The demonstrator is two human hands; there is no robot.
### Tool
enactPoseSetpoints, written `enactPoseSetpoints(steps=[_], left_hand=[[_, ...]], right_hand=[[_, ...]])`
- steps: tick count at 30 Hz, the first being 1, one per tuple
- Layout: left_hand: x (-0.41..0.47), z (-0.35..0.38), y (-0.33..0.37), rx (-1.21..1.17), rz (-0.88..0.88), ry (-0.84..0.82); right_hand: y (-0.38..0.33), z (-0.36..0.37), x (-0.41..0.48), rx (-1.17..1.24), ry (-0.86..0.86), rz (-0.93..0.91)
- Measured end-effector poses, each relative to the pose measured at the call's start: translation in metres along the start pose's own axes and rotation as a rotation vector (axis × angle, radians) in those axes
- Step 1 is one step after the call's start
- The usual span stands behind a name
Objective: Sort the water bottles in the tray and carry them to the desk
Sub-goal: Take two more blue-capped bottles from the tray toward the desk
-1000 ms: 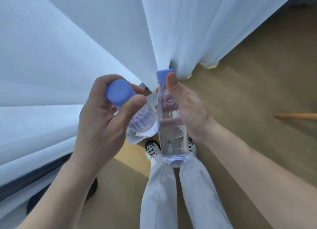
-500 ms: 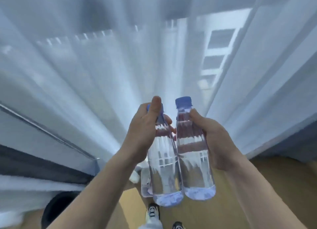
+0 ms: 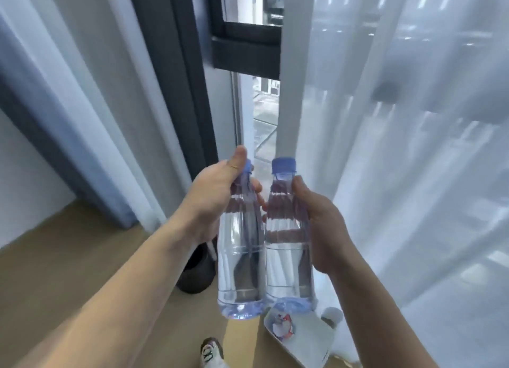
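Blue caps: both bottles now stand up straight, side by side and touching.
Left hand: wraps the left bottle near its top.
Right hand: grips the right bottle.
Change: view lifted from the floor to the window.
Tray: low by the curtain.
Next: probably walk to the desk, not seen.

Soft window daylight, slight motion blur

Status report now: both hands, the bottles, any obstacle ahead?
Left hand grip on left bottle. Right hand grip on right bottle. Bottles upright, side by side. Curtain and window close ahead.
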State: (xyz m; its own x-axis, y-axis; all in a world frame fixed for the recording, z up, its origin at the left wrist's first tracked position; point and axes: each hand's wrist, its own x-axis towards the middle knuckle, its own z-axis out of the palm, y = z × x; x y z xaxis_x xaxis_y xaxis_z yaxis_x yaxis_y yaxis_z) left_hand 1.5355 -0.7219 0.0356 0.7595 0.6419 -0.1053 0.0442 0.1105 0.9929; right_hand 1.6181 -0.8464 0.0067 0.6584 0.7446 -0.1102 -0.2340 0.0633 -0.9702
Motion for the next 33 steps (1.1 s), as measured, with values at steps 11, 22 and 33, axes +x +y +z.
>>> enactPoseSetpoints(steps=[11, 22, 33], left_hand=[[-0.147, -0.268, 0.003, -0.2, 0.148, 0.597], [-0.381, -0.534, 0.001, -0.244, 0.253, 1.045], [-0.533, -0.645, -0.029, -0.225, 0.195, 1.472]], right_hand=[[0.043, 0.276, -0.022, -0.146, -0.463, 0.046], [0.129, 0.594, -0.139, -0.177, -0.909, 0.22], [0.195, 0.782, -0.226, -0.23, -1.267, 0.286]])
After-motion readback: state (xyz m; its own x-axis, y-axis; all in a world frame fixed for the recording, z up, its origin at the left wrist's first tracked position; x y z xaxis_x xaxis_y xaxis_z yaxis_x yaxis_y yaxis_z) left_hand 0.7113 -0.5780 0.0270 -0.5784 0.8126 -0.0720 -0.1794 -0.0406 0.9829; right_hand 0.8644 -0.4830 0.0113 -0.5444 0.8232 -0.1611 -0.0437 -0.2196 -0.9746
